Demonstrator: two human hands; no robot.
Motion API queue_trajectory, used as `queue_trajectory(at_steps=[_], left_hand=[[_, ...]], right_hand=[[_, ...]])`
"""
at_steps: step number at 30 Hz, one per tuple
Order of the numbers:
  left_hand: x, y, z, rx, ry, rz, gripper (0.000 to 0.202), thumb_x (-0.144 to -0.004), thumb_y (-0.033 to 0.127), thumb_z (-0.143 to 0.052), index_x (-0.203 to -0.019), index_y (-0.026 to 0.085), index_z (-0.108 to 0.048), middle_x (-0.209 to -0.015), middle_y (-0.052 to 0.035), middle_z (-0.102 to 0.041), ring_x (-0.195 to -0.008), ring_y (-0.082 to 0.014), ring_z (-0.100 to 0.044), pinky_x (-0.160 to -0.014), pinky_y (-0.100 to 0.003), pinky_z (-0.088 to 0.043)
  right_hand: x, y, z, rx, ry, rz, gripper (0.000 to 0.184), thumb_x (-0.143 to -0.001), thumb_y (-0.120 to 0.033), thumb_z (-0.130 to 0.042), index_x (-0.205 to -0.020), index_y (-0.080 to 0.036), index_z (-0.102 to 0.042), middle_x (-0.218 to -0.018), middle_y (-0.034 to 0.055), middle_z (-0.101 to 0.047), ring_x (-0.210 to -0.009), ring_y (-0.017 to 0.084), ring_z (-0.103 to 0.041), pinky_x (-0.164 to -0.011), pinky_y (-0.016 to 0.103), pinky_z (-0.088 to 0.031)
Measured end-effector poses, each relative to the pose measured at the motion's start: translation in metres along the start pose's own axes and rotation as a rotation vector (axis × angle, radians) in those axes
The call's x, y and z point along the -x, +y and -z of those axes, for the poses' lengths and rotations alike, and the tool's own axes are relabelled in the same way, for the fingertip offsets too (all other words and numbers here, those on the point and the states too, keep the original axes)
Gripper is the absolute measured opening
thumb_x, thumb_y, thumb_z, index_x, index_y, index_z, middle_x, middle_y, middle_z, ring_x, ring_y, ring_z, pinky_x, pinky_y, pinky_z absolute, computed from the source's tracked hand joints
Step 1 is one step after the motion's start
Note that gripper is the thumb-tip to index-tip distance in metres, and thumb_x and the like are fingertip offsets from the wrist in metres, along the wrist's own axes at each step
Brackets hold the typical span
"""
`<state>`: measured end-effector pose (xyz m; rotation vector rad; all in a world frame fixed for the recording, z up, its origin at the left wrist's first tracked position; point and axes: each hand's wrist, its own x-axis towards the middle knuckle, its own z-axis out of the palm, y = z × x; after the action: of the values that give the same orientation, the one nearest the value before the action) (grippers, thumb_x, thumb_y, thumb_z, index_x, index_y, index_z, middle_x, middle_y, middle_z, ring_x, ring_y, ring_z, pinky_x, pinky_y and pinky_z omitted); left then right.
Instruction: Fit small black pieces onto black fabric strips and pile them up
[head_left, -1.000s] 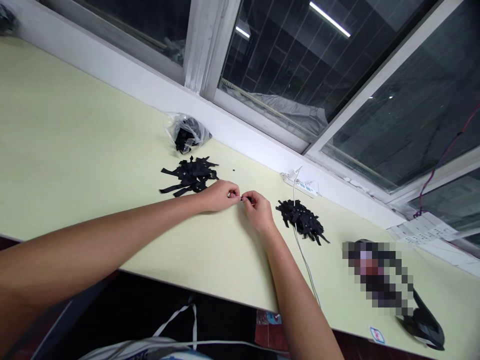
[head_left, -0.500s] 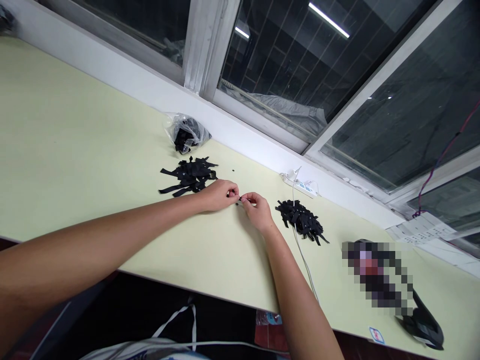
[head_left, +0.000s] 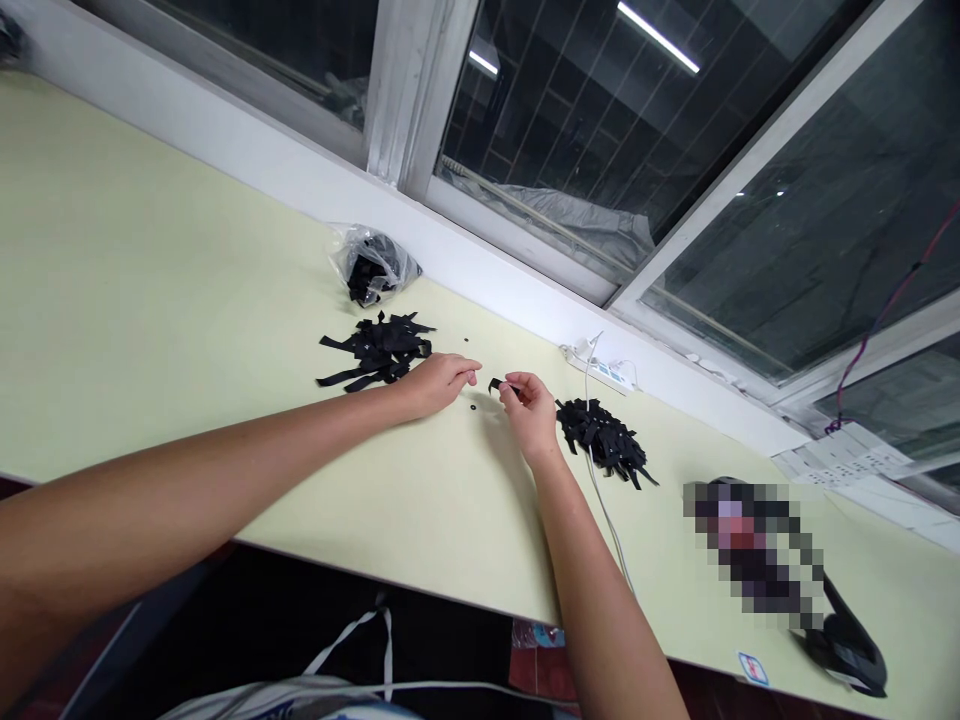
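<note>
R hand [head_left: 533, 417] pinching blk strap [head_left: 495, 383], nearer desk's [head_left: 157, 310] back edge | L hand [head_left: 437, 386]: can't tell grip | best: firm pinch, tip exposed

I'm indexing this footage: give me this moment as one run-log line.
left hand: beside left strip pile | right hand: holding black strip | table: small dark pieces, right strip pile, clear bag

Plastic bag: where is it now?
In the head view, left of centre, the plastic bag rests by the white ledge, just beyond the left pile of black strips.
</note>
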<state>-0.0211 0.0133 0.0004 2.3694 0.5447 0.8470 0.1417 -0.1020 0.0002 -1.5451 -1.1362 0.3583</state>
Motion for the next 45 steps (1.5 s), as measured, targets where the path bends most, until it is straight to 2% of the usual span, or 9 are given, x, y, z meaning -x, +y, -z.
queue_trajectory(at_steps=[3,7,14,20,24,29,35,40,45], left_hand=[[0.002,0.006,0.002,0.044,0.000,-0.021,0.034,-0.094,0.024,-0.041,-0.107,0.017,-0.071,-0.098,-0.0059,-0.072,-0.090,-0.0188,-0.065,-0.084,-0.030,-0.047],[0.004,0.017,0.005,0.089,0.034,-0.038,0.028,-0.092,0.028,-0.049,-0.103,0.018,-0.073,-0.104,-0.0065,-0.070,-0.091,-0.0178,-0.064,-0.081,-0.029,-0.047],[0.005,0.025,0.006,0.134,-0.010,0.024,0.018,-0.086,0.027,-0.057,-0.091,0.019,-0.072,-0.082,-0.0023,-0.069,-0.073,-0.0150,-0.060,-0.066,-0.026,-0.044],[0.006,0.023,0.003,0.196,0.023,-0.067,0.014,-0.083,0.026,-0.057,-0.088,0.020,-0.069,-0.105,-0.0043,-0.069,-0.096,-0.0177,-0.061,-0.077,-0.027,-0.046],[0.006,0.025,0.002,0.193,-0.019,-0.006,0.016,-0.082,0.023,-0.056,-0.089,0.019,-0.071,-0.091,-0.0025,-0.071,-0.086,-0.0161,-0.062,-0.074,-0.027,-0.045],[0.006,0.028,0.003,0.192,0.029,0.014,0.014,-0.080,0.024,-0.057,-0.082,0.017,-0.070,-0.085,-0.0028,-0.071,-0.080,-0.0158,-0.062,-0.070,-0.026,-0.045],[0.007,0.026,0.003,0.133,0.087,-0.031,0.013,-0.082,0.025,-0.057,-0.087,0.018,-0.066,-0.086,-0.0019,-0.070,-0.080,-0.0158,-0.063,-0.068,-0.025,-0.044],[0.008,0.027,0.005,0.087,0.126,-0.086,0.011,-0.082,0.022,-0.056,-0.089,0.019,-0.064,-0.087,-0.0013,-0.069,-0.082,-0.0159,-0.063,-0.074,-0.027,-0.046],[0.008,0.026,0.004,0.093,0.119,-0.079,0.015,-0.082,0.023,-0.056,-0.093,0.019,-0.065,-0.092,-0.0020,-0.070,-0.085,-0.0165,-0.064,-0.078,-0.028,-0.048]], right_hand=[[0.001,-0.002,0.000,0.024,0.008,0.030,0.030,-0.079,-0.043,-0.064,-0.098,-0.020,-0.063,-0.091,0.0063,-0.070,-0.072,0.017,-0.060,-0.064,0.030,-0.047],[0.002,-0.003,0.000,0.087,0.006,0.066,0.027,-0.081,-0.042,-0.063,-0.097,-0.020,-0.064,-0.094,0.0067,-0.071,-0.072,0.017,-0.059,-0.064,0.030,-0.045],[0.007,-0.011,-0.001,0.131,-0.019,0.088,0.026,-0.081,-0.041,-0.064,-0.097,-0.021,-0.064,-0.094,0.0066,-0.072,-0.073,0.018,-0.062,-0.068,0.031,-0.047],[0.008,-0.013,-0.003,0.029,-0.097,0.076,0.027,-0.081,-0.043,-0.065,-0.097,-0.021,-0.064,-0.096,0.0071,-0.072,-0.080,0.019,-0.066,-0.071,0.031,-0.050],[0.008,-0.012,-0.004,-0.066,-0.148,0.025,0.028,-0.080,-0.043,-0.067,-0.098,-0.021,-0.063,-0.091,0.0063,-0.072,-0.078,0.018,-0.065,-0.069,0.030,-0.051],[0.007,-0.013,-0.004,-0.107,-0.146,0.001,0.029,-0.078,-0.043,-0.070,-0.096,-0.020,-0.063,-0.087,0.0052,-0.072,-0.076,0.018,-0.066,-0.069,0.031,-0.051],[0.006,-0.013,-0.004,-0.172,-0.141,-0.023,0.031,-0.076,-0.043,-0.072,-0.095,-0.020,-0.062,-0.080,0.0033,-0.072,-0.076,0.018,-0.068,-0.072,0.032,-0.053],[0.006,-0.014,-0.003,-0.195,-0.126,-0.026,0.031,-0.076,-0.042,-0.072,-0.096,-0.020,-0.061,-0.078,0.0033,-0.072,-0.075,0.019,-0.068,-0.073,0.033,-0.054],[0.007,-0.015,-0.003,-0.151,-0.132,-0.009,0.030,-0.077,-0.044,-0.070,-0.095,-0.021,-0.061,-0.081,0.0040,-0.072,-0.079,0.019,-0.069,-0.074,0.034,-0.054]])
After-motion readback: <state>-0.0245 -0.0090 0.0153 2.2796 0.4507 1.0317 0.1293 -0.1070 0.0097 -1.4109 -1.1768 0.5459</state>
